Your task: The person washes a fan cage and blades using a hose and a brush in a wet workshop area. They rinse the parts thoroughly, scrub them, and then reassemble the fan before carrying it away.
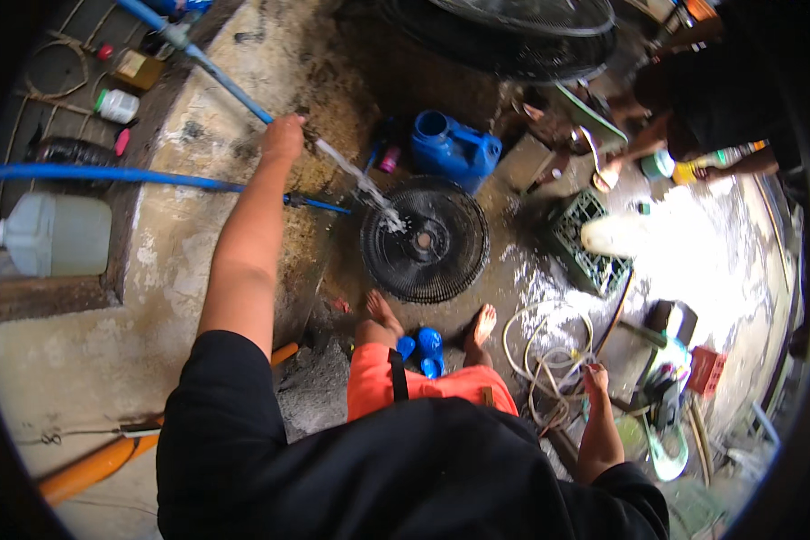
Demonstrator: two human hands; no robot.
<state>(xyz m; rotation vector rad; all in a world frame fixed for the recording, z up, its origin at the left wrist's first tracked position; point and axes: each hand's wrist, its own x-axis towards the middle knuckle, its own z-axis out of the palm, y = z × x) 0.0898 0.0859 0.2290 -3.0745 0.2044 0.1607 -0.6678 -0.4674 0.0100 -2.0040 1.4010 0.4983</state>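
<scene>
My left hand (283,138) is stretched out to the wall, its fingers closed round the tap (310,131) at the end of a blue pipe (229,87). A stream of water (351,174) pours from the tap. It splashes onto a round black fan guard (445,261) of fine wire, which lies on the wet floor in front of my feet. Low at my right side is my right hand (594,380), its fingers curled. Beside it lies a coiled pale hose (538,346); whether the hand holds anything is too small to tell.
A blue jerrycan (454,148) stands behind the fan guard. Larger black fan parts (513,40) are at the back. A green crate (589,243) stands right. Another person's hand (614,171) reaches in at upper right. Blue cups (430,346) lie between my feet.
</scene>
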